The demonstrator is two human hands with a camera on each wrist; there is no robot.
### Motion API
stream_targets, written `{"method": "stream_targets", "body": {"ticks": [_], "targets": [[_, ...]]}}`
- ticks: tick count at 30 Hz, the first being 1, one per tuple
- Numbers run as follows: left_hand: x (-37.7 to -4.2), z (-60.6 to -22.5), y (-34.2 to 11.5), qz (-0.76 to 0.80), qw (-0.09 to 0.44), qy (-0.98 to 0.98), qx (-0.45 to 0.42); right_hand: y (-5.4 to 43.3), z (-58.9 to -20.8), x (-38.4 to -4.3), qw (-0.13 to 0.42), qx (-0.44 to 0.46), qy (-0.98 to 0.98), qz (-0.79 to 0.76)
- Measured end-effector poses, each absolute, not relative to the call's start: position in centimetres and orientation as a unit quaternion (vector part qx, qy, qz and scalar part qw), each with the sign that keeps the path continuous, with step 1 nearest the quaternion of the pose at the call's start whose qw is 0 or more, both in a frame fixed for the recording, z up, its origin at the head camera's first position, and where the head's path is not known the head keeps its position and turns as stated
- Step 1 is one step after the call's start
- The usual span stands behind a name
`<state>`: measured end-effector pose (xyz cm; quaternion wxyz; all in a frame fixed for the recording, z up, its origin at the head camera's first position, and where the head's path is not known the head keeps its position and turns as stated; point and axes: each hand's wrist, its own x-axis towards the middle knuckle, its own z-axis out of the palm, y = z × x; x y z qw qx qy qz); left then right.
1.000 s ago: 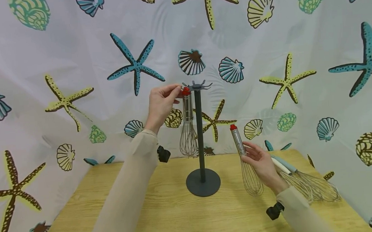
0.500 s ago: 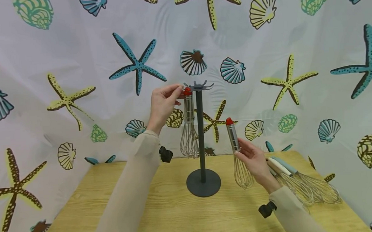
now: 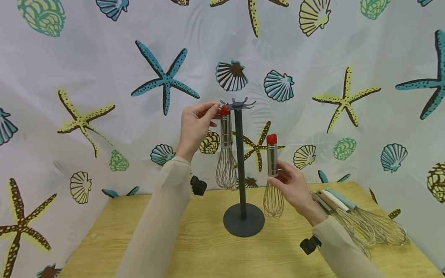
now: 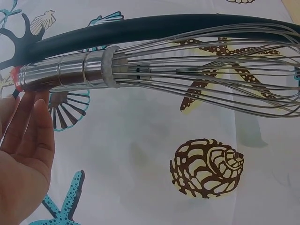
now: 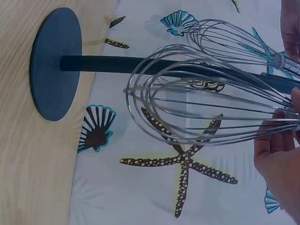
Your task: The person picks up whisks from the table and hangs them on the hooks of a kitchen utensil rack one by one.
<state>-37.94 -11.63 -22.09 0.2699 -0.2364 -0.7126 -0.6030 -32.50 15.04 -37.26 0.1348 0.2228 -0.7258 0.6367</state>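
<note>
A dark stand [image 3: 240, 163] with a round base and a crown of curved hooks stands upright on the table. My left hand [image 3: 193, 126] pinches the red end of a metal-handled whisk [image 3: 225, 130], which hangs wires down beside the hooks. Whether its loop sits on a hook is too small to tell. Part of another handle seems to show behind it in the left wrist view. To the right of the pole, my right hand [image 3: 295, 189] holds a second red-tipped whisk [image 3: 272, 159] near its handle's lower end, upright above the table, apart from the stand.
Several whisks [image 3: 343, 204] with grey, brown, white and blue handles lie in a pile at the table's right side. Behind the wooden table [image 3: 202, 257] hangs a white curtain [image 3: 104, 48] printed with shells and starfish.
My right hand has carried its whisk left and up, closer to the pole, and the whisk has turned from tilted to upright. The left hand stays at the hooks.
</note>
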Motion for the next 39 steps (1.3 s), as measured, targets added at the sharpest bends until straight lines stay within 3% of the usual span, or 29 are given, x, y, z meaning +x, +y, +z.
{"method": "stream_targets", "body": {"ticks": [25,39], "targets": [[-38.0,-21.8,-11.4,-0.602,0.267,-0.712,-0.242,8.7,-31.3,-32.8,0.224,0.224,-0.767,0.558],[-37.9,-21.9,-11.8,-0.584,0.26,-0.733,-0.231,7.8,-30.9,-33.1,0.222,0.233,-0.759,0.566]]}}
